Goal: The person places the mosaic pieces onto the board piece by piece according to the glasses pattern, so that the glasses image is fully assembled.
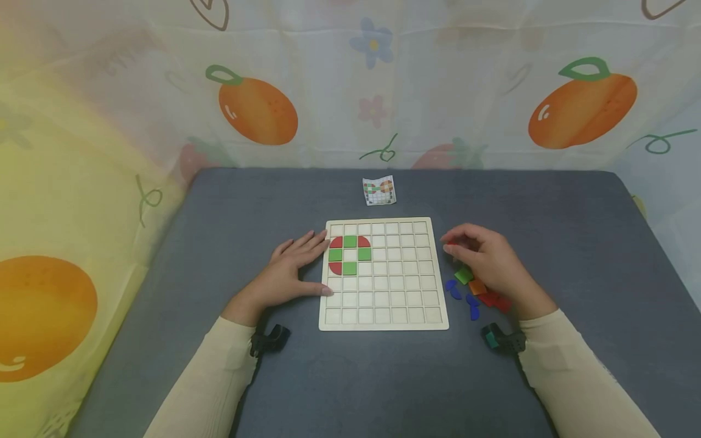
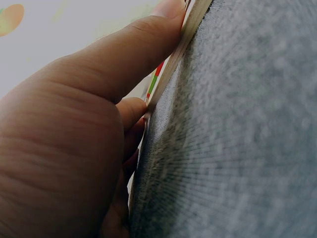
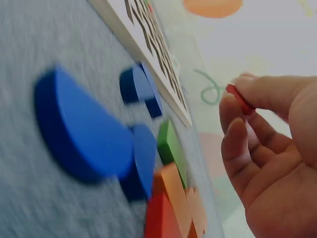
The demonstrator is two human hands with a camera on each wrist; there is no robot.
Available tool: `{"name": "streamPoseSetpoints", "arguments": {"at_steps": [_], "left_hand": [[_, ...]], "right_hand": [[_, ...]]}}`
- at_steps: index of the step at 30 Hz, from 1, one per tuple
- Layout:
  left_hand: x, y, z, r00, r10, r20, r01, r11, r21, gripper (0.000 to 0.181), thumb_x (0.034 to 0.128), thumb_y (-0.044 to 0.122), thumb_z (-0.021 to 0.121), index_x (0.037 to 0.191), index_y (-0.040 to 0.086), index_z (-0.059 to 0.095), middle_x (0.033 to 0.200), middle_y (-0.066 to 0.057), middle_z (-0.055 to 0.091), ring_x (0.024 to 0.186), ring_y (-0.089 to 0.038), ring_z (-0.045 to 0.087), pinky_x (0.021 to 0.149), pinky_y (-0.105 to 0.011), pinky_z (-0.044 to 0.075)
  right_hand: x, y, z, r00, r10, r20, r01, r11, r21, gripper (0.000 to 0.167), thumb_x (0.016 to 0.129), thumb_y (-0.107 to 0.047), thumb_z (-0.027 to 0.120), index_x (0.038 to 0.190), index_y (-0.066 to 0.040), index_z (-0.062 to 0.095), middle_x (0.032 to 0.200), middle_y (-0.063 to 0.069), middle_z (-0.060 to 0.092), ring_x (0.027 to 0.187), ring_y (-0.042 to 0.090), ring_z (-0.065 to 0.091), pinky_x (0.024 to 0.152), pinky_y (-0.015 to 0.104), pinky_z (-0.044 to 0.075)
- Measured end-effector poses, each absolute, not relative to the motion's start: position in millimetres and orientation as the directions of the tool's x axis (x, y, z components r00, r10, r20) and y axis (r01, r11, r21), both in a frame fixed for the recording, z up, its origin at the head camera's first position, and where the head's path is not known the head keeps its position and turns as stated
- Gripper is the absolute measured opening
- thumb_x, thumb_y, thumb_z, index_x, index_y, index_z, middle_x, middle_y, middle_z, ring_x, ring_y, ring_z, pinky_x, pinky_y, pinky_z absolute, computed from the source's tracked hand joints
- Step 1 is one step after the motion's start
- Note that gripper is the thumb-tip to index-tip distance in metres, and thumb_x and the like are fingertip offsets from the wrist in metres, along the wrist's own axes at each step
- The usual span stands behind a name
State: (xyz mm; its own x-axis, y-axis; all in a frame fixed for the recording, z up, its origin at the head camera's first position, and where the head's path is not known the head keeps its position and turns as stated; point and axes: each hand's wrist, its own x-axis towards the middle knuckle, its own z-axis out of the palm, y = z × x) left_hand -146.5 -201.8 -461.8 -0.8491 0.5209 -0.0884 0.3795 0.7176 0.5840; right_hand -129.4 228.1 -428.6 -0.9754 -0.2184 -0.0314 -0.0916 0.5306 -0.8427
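Observation:
A pale wooden grid board (image 1: 405, 283) lies flat on the grey table. My left hand (image 1: 287, 274) rests along its left edge, fingers extended and thumb touching the rim. In the board's upper left cells sit three red quarter-round tiles (image 1: 336, 268) and several green square tiles (image 1: 350, 241), arranged around one bare cell. To the right of the board, my right hand (image 1: 495, 261) pinches a small red tile (image 3: 240, 99) between thumb and fingertips, held above the table. Its exact shape is mostly hidden by the fingers.
Beneath and beside the right hand lie loose tiles: a green one (image 1: 463, 275), an orange one (image 1: 477, 287), several blue rounded ones (image 1: 474, 312) and some red ones (image 1: 502, 303). A small printed pattern card (image 1: 379, 198) lies behind the board. A fruit-print cloth (image 1: 328, 79) hangs behind.

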Motion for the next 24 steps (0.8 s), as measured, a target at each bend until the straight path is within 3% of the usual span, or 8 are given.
{"name": "streamPoseSetpoints", "arguments": {"at_steps": [10, 14, 19, 24], "left_hand": [[-146, -202, -461, -0.848, 0.522, -0.089, 0.38, 0.717, 0.584, 0.111, 0.0856, 0.054, 0.093, 0.172, 0.016, 0.034, 0.178, 0.006, 0.024, 0.165, -0.021, 0.01, 0.127, -0.058, 0.001], [-147, -202, -461, -0.847, 0.523, -0.092, 0.38, 0.719, 0.582, 0.111, 0.0855, 0.054, 0.093, 0.172, 0.017, 0.034, 0.178, 0.006, 0.023, 0.165, -0.021, 0.01, 0.127, -0.057, 0.001], [-147, -202, -461, -0.848, 0.523, -0.091, 0.38, 0.719, 0.582, 0.111, 0.0857, 0.054, 0.093, 0.172, 0.017, 0.034, 0.178, 0.007, 0.023, 0.165, -0.02, 0.009, 0.127, -0.057, 0.0], [-147, -202, -461, -0.848, 0.523, -0.089, 0.381, 0.717, 0.583, 0.111, 0.0859, 0.054, 0.092, 0.172, 0.017, 0.034, 0.178, 0.007, 0.023, 0.165, -0.02, 0.01, 0.127, -0.057, 0.001]], "right_hand": [[-131, 210, -427, -0.954, -0.271, -0.13, 0.018, 0.38, -0.925, 0.041, 0.103, -0.009, 0.078, 0.142, 0.0, 0.067, 0.11, 0.014, 0.078, 0.105, 0.028, 0.071, 0.084, 0.025, 0.054], [-131, 202, -431, -0.944, -0.304, -0.128, 0.01, 0.361, -0.932, 0.032, 0.102, -0.009, 0.08, 0.131, 0.001, 0.071, 0.104, 0.013, 0.08, 0.098, 0.027, 0.073, 0.083, 0.027, 0.055], [-133, 191, -439, -0.946, -0.322, -0.047, -0.092, 0.405, -0.909, 0.018, 0.099, -0.008, 0.083, 0.115, -0.003, 0.076, 0.099, 0.005, 0.076, 0.088, 0.024, 0.071, 0.077, 0.029, 0.054], [-135, 178, -442, -0.95, -0.313, -0.008, -0.128, 0.412, -0.902, 0.013, 0.098, -0.007, 0.084, 0.11, -0.007, 0.079, 0.096, 0.003, 0.074, 0.083, 0.024, 0.067, 0.075, 0.031, 0.052]]}}
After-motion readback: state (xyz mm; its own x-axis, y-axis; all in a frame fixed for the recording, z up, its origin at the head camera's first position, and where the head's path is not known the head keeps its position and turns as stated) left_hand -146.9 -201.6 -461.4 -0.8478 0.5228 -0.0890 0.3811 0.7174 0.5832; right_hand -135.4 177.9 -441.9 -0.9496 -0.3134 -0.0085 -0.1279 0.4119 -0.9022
